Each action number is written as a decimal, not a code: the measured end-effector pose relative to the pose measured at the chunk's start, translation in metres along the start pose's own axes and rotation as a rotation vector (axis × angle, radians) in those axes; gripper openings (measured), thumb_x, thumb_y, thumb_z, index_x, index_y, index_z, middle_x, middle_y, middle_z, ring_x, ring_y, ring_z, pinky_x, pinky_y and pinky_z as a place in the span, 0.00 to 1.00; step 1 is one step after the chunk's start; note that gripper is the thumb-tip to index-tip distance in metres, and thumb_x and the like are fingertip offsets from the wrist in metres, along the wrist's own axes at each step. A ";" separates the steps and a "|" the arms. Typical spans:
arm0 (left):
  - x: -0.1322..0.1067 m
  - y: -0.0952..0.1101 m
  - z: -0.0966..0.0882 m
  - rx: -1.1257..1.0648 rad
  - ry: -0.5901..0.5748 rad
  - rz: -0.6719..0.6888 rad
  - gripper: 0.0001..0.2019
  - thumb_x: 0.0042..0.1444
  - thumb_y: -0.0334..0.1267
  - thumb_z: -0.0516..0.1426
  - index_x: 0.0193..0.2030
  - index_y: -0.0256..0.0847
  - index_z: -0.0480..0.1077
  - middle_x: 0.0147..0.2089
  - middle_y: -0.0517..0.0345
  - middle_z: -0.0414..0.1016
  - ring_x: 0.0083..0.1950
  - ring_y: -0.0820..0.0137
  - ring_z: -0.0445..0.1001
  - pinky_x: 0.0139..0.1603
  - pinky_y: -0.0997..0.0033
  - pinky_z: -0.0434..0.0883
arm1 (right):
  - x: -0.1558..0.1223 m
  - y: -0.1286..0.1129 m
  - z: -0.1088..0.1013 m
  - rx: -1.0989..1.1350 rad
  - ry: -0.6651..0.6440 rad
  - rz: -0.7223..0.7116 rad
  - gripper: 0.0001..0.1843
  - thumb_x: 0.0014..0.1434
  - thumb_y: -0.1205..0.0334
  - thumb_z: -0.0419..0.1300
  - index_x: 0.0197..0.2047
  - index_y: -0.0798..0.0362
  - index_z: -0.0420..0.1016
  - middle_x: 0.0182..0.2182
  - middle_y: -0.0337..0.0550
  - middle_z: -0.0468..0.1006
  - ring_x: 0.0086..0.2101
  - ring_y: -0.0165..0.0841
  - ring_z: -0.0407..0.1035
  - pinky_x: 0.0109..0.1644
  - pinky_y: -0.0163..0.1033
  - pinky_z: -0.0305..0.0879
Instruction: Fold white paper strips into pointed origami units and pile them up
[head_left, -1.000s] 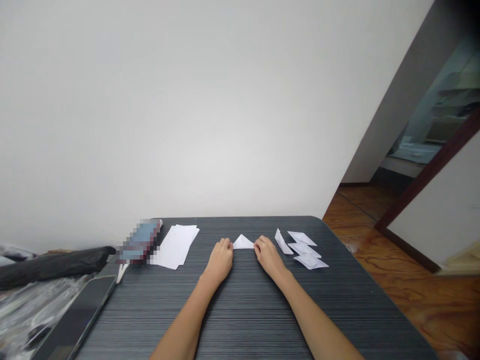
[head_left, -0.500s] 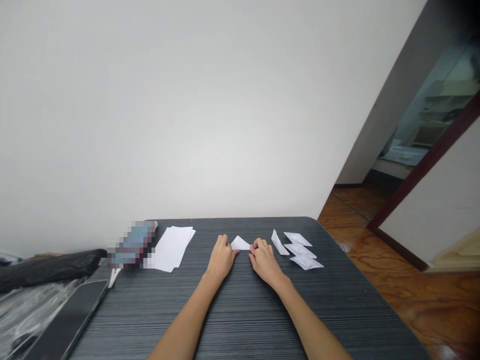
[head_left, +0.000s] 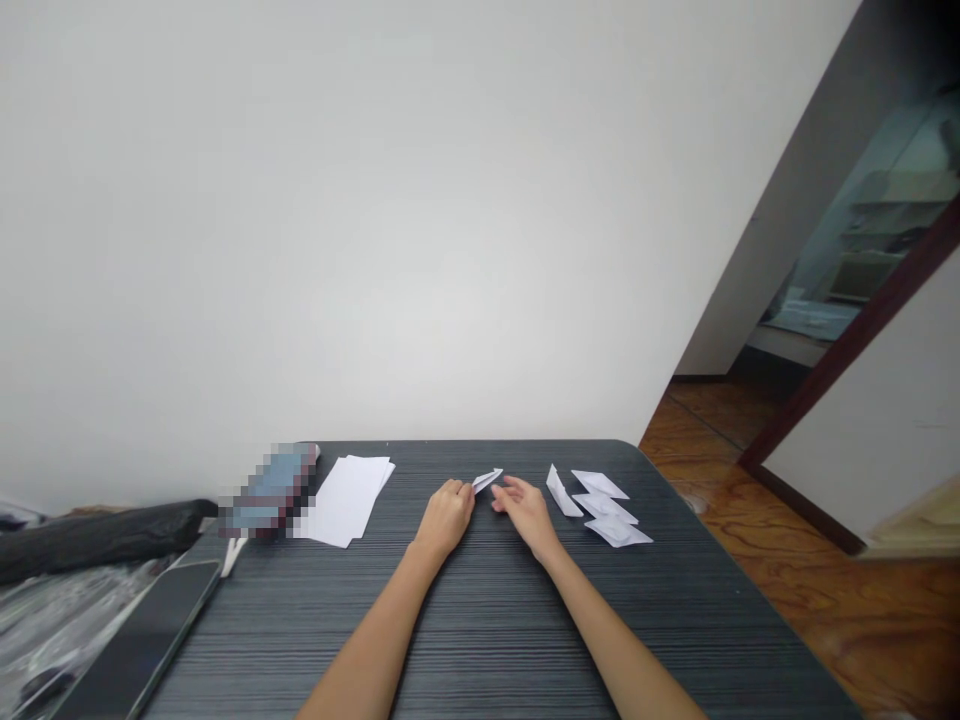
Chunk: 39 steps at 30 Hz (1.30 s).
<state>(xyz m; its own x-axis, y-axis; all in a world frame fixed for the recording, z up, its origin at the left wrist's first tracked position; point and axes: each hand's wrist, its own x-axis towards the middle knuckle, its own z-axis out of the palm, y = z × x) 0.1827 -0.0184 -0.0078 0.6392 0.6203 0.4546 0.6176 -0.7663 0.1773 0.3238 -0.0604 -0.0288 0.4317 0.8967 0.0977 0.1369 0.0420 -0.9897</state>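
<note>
A small folded white paper (head_left: 487, 481) juts out from my left hand (head_left: 447, 516), whose fingers are closed on its left end. It points up and to the right, seen nearly edge-on. Just right of it is my right hand (head_left: 526, 512), its fingers apart and slightly curled, with nothing visible in them. Several folded paper boats (head_left: 604, 508) lie on the table to the right of that hand, the nearest one (head_left: 561, 492) set apart from the overlapping others.
Flat white paper sheets (head_left: 347, 500) lie at the left of the dark table (head_left: 480, 620). Beyond them is a blurred-out bluish object (head_left: 274, 490). A phone-like dark slab (head_left: 142, 640) rests on the left edge. A white wall (head_left: 480, 220) rises behind the table.
My right hand has let go of the folded paper and opened. The paper has turned from a flat triangle to a narrow edge-on shape in my left hand.
</note>
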 end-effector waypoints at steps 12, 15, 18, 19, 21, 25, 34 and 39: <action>-0.001 0.019 0.006 -0.451 0.136 -0.283 0.14 0.51 0.32 0.47 0.44 0.38 0.65 0.25 0.58 0.69 0.26 0.73 0.67 0.31 0.74 0.65 | -0.019 -0.021 0.006 -0.305 -0.048 -0.214 0.13 0.51 0.63 0.47 0.23 0.54 0.71 0.15 0.40 0.71 0.17 0.30 0.65 0.24 0.33 0.60; 0.002 0.015 0.003 -0.702 0.132 -0.345 0.16 0.51 0.33 0.48 0.47 0.38 0.65 0.23 0.60 0.69 0.22 0.75 0.67 0.27 0.76 0.66 | -0.019 -0.022 0.005 -0.186 -0.106 -0.219 0.16 0.53 0.61 0.46 0.38 0.53 0.72 0.14 0.37 0.69 0.15 0.30 0.64 0.23 0.33 0.61; 0.005 0.011 -0.002 -0.976 0.107 -0.388 0.14 0.50 0.36 0.49 0.42 0.35 0.69 0.24 0.57 0.72 0.21 0.74 0.68 0.27 0.74 0.67 | -0.014 -0.023 0.000 -0.020 -0.141 -0.155 0.20 0.52 0.58 0.48 0.47 0.55 0.68 0.13 0.36 0.69 0.15 0.29 0.63 0.21 0.34 0.61; 0.007 0.010 -0.004 -1.064 0.104 -0.415 0.14 0.49 0.36 0.50 0.41 0.34 0.70 0.25 0.56 0.73 0.22 0.73 0.69 0.28 0.73 0.68 | -0.012 -0.024 -0.002 0.037 -0.160 -0.134 0.21 0.51 0.57 0.49 0.47 0.56 0.68 0.14 0.37 0.70 0.15 0.29 0.64 0.22 0.35 0.61; 0.009 0.009 -0.006 -1.231 0.104 -0.473 0.14 0.47 0.37 0.52 0.38 0.32 0.71 0.29 0.53 0.74 0.24 0.72 0.70 0.30 0.71 0.69 | -0.008 -0.027 -0.008 0.143 -0.205 -0.108 0.20 0.50 0.58 0.52 0.45 0.56 0.70 0.16 0.38 0.72 0.17 0.29 0.64 0.23 0.35 0.62; 0.009 0.010 -0.010 -1.463 0.119 -0.516 0.12 0.44 0.37 0.55 0.34 0.30 0.72 0.31 0.50 0.74 0.27 0.70 0.71 0.32 0.69 0.69 | -0.006 -0.032 -0.016 0.288 -0.273 -0.104 0.16 0.47 0.60 0.55 0.38 0.56 0.74 0.24 0.41 0.75 0.22 0.28 0.65 0.26 0.34 0.61; 0.008 0.013 -0.004 -1.267 0.035 -0.447 0.19 0.41 0.39 0.58 0.41 0.35 0.62 0.27 0.60 0.69 0.21 0.78 0.66 0.21 0.79 0.64 | -0.010 -0.033 -0.013 0.243 -0.337 -0.073 0.26 0.44 0.60 0.59 0.49 0.55 0.65 0.21 0.36 0.72 0.18 0.25 0.63 0.19 0.30 0.55; 0.007 0.011 -0.007 -1.075 -0.017 -0.338 0.12 0.45 0.39 0.56 0.34 0.33 0.68 0.29 0.57 0.70 0.29 0.73 0.68 0.29 0.77 0.64 | -0.011 -0.033 -0.014 0.171 -0.374 -0.039 0.15 0.44 0.59 0.59 0.35 0.60 0.70 0.21 0.41 0.73 0.17 0.27 0.66 0.16 0.29 0.52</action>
<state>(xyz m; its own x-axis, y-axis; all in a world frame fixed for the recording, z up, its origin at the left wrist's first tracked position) 0.1904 -0.0235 0.0028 0.5250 0.8192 0.2308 0.0497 -0.3002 0.9526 0.3270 -0.0773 0.0039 0.0715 0.9900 0.1215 -0.0170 0.1230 -0.9923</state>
